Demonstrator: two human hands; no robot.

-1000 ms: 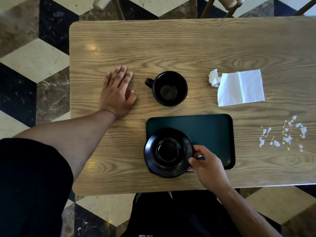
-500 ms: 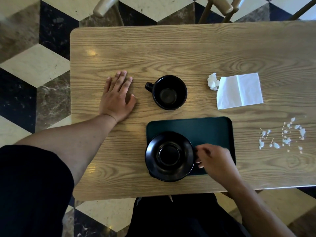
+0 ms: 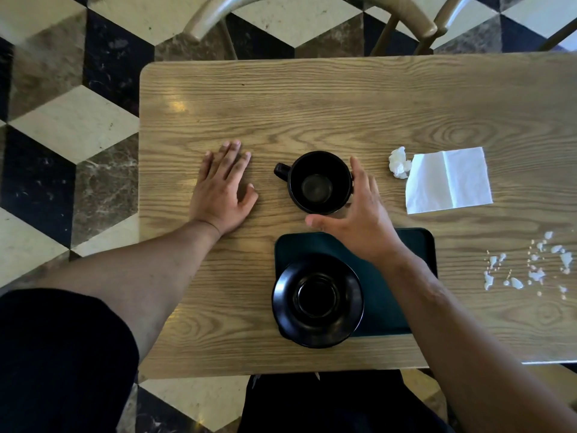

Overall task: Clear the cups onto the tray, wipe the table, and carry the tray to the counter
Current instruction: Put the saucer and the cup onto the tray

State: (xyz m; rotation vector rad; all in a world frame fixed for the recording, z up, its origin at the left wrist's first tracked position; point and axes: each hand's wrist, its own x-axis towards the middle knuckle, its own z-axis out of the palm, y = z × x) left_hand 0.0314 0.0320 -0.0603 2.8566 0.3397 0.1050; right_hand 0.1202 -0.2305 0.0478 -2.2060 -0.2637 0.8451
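- So far only part of the clearing looks done: the black cup [image 3: 320,182] stands upright and apparently empty on the bare worktop [image 3: 312,104] at the centre of the frame, handle pointing to the left, not yet on the tray [image 3: 381,295].
- Just below it in the frame, the dark tray lies near the lower edge of the worktop, and the black saucer [image 3: 318,300] already sits on the tray's left end, overhanging its left and lower rim a little.
- Reaching over the tray, the right hand [image 3: 359,220] is spread around the right side of the cup, thumb below it and fingers [image 3: 356,170] along its right wall; they are extended, not clenched, and whether they touch the cup I cannot tell.
- Over at centre left, the left hand [image 3: 221,189] rests flat on the worktop, fingers released and straight, holding nothing, well apart from the cup handle.
- Still to do, by my reading: the cup onto the tray, the wipe, and the carry to the counter, which is not in view.
- For the wipe, a flat white napkin [image 3: 449,179] lies at centre right with a crumpled white wad [image 3: 399,162] just beside its left edge, and white crumbs [image 3: 530,267] are scattered at lower right.
- Beyond the worktop, chair backs [image 3: 312,14] show at the top of the frame over a cube-patterned tiled floor [image 3: 68,126].
- No brand, label or writing is readable anywhere.
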